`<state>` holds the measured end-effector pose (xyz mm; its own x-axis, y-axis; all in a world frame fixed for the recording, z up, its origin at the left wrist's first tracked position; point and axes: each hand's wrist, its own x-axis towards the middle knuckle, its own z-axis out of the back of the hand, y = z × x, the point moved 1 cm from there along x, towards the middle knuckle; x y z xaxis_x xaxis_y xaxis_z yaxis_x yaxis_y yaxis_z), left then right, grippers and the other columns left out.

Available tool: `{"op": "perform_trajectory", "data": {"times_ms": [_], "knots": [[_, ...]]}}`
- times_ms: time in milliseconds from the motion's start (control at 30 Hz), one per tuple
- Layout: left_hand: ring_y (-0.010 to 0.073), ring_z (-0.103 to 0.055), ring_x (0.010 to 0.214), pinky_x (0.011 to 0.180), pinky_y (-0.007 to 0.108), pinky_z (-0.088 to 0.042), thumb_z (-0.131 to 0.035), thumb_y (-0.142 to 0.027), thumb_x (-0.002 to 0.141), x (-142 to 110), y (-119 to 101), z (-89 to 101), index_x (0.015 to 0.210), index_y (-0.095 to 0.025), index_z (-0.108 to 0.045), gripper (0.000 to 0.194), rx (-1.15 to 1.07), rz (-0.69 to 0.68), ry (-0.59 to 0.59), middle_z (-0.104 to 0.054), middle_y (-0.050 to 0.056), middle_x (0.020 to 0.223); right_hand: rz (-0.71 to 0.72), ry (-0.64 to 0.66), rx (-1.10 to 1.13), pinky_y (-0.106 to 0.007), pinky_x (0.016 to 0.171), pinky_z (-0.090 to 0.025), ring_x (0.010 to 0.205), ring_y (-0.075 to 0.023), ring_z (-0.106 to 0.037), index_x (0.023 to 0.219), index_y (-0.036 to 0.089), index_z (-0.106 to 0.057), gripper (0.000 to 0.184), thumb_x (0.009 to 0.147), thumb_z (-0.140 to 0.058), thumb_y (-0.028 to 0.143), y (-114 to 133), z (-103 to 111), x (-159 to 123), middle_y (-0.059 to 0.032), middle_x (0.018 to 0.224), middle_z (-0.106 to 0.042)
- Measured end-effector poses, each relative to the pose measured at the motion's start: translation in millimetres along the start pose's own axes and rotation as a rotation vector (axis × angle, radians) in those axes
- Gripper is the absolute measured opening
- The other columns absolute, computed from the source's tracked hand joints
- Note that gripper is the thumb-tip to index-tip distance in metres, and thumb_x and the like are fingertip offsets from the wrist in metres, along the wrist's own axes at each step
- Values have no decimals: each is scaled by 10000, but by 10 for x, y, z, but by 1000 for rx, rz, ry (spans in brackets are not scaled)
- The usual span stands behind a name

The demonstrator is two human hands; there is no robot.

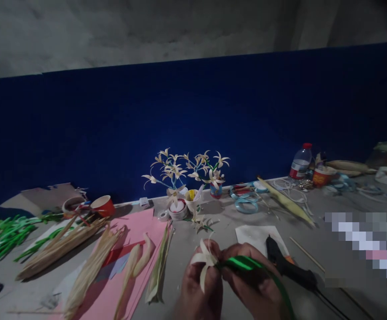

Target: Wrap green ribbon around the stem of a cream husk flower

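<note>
Close to the table's front edge, my left hand (201, 280) is closed around the base of a pale corn-husk flower (205, 260), whose narrow petals spread to the left. My right hand (251, 280) pinches a shiny green ribbon (243, 262) against the flower's base, and the ribbon's free length curls down over that hand to the right. The two hands nearly touch, and their fingers hide the stem. Just right of my right hand lies a black glue gun (289, 266) on white paper (263, 235).
Finished husk flowers (175, 171) stand in cups at the back middle. Dried corn husks (93, 271) and pink paper (140, 266) lie left, beside green stems (5, 235). A plastic bottle (301, 163), red paper cup (323, 176) and blue ribbon (245, 203) are at the back right.
</note>
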<state>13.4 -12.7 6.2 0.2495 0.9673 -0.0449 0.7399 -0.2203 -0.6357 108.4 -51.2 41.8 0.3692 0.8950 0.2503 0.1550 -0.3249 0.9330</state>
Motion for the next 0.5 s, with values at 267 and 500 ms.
{"op": "perform_trajectory", "data": {"times_ms": [267, 500], "knots": [[201, -654, 810, 800, 287, -501, -888, -356, 590, 12, -9, 68, 798, -186, -741, 307, 15, -1, 59, -677, 25, 745, -127, 54, 72, -215, 577, -482, 622, -148, -601, 723, 223, -687, 178, 736, -791, 367, -70, 22, -5, 0, 715, -671], [226, -657, 798, 720, 319, -520, -886, -371, 583, 42, 56, 124, 904, -201, -726, 396, -50, 81, 118, -696, 69, 873, -263, 117, 301, -190, 629, -469, 663, -123, -593, 694, 200, -677, 185, 712, -818, 318, -47, -11, 13, 25, 672, -659]]}}
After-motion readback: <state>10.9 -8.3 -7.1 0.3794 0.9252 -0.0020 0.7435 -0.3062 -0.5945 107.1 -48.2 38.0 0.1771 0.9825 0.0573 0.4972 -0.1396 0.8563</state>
